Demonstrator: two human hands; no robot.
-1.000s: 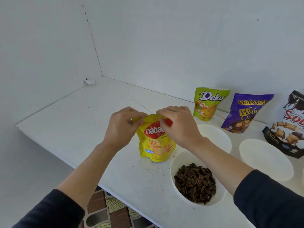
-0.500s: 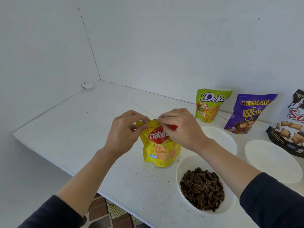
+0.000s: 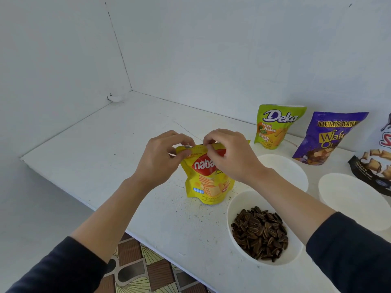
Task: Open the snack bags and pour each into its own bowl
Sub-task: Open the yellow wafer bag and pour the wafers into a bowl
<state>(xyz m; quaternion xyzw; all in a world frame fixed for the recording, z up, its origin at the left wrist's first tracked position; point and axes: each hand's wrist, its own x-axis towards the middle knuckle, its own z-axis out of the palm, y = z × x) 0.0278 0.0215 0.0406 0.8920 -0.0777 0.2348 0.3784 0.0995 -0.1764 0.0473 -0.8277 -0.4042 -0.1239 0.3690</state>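
A yellow Nabati wafer bag point(image 3: 208, 185) stands upright on the white counter point(image 3: 110, 149). My left hand point(image 3: 160, 159) pinches the bag's top left corner, and my right hand point(image 3: 231, 155) pinches the top edge just right of it. In front of the bag on the right, a white bowl point(image 3: 232, 210) holds dark sunflower seeds point(image 3: 260, 233). Behind my right wrist sits an empty white bowl point(image 3: 285, 168), with another empty one point(image 3: 351, 197) further right. Against the back wall lean a green Deka bag point(image 3: 275, 125), a purple wafer bag point(image 3: 325, 136) and a black-and-white bag point(image 3: 378, 166).
Small dark crumbs are scattered on the counter around the yellow bag. The counter's front edge runs diagonally from left to bottom right, with patterned floor tiles point(image 3: 135, 269) below it. White walls close off the back and left. A small white lump point(image 3: 115, 98) lies in the far left corner.
Both hands stay pinched on the top of the yellow bag. The view has shifted slightly, and the bag's top strip shows a little more between my fingers.
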